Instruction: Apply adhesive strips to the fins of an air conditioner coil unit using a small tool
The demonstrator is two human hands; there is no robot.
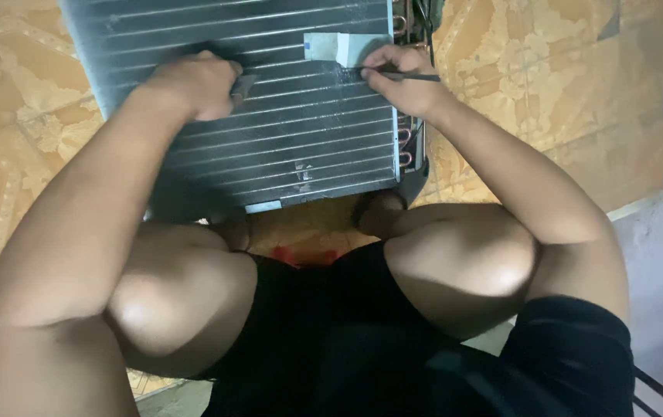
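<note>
Finned coil lies on the patterned floor, just beyond the knees. Left hand curls closed, bracing it — right hand pinches a thin dark tool. A slip likely bends those soft fins.

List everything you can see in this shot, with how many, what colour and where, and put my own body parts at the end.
coil panel: one, dark grey fins with silvery tubes, on the floor ahead of the knees
label: one, pale, stuck on the panel's upper right
copper bends: several, copper, along the panel's right edge
tool: one, thin and dark, in the right hand against the fins
floor: patterned orange and tan, around the panel
red thing: one, red, on the floor between the knees, too hidden to tell
shorts: one pair, black, bottom centre
knees: two, bare, below the panel
left hand: fist resting on the panel
right hand: grip closed on the tool
</note>
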